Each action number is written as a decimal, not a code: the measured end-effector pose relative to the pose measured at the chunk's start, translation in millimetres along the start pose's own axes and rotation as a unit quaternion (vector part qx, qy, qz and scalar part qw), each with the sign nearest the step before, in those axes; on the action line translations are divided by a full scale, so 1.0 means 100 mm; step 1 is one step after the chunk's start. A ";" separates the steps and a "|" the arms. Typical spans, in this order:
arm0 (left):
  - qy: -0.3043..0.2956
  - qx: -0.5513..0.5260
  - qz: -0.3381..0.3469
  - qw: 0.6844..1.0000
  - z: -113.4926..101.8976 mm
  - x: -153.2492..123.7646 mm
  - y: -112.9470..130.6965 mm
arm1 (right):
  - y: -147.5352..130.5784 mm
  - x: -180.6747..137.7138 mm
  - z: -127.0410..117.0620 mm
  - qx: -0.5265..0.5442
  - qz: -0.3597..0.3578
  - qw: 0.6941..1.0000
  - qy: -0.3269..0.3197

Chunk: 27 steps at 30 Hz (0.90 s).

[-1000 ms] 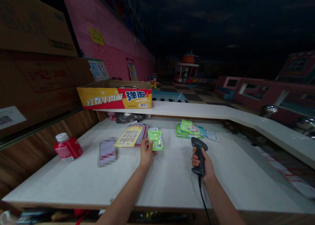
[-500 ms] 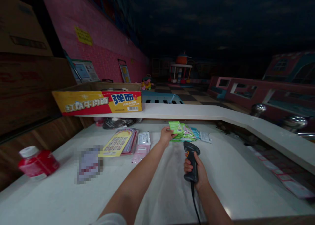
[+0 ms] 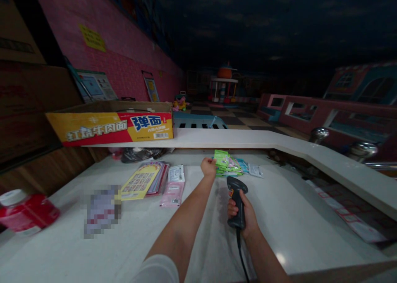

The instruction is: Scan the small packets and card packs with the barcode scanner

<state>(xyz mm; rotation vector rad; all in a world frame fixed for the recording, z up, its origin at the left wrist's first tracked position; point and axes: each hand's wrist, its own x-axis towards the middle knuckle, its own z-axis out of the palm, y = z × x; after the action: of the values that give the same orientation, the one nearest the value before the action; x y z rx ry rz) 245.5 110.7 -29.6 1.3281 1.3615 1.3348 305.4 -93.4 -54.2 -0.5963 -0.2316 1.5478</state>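
My right hand is wrapped round the handle of a black barcode scanner, held upright with its cord hanging down toward me. Ahead of it lies a loose pile of green packets, some with pink print. My left hand is closed at the pile's left edge, its fingertips pinching the side of a green packet on top. Just right of the pile are a blue packet and a pale silvery packet.
Left on the counter lie pink-and-white packets, a stack of cards and booklets, a blurred-out item and a red bottle. A noodle carton stands on the raised ledge behind.
The view has shifted slightly, moving most things left. My left fingers have drawn in from over the green packet to its left edge. My right hand keeps hold of the barcode scanner.
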 end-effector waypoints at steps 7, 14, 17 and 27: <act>-0.003 0.058 0.103 0.993 -0.30 -0.18 0.07 | 0.02 0.03 -0.05 -0.001 -0.016 1.000 -0.007; -0.133 0.291 0.245 0.915 -1.26 -0.81 -0.02 | 0.00 -0.03 -0.05 -0.025 -0.014 0.999 -0.019; -0.103 0.428 0.230 0.868 -1.70 -1.03 -0.08 | 0.00 -0.08 -0.04 -0.025 -0.011 0.999 -0.021; -0.076 0.498 0.180 0.845 -2.03 -1.13 -0.25 | 0.03 -0.16 -0.04 0.020 -0.019 1.000 0.000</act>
<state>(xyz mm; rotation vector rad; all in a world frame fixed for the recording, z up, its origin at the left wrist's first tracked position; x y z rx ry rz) 57.5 -28.0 -42.5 2.4123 1.8352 0.6485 303.9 -110.4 -55.1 -0.5577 -0.2099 1.5116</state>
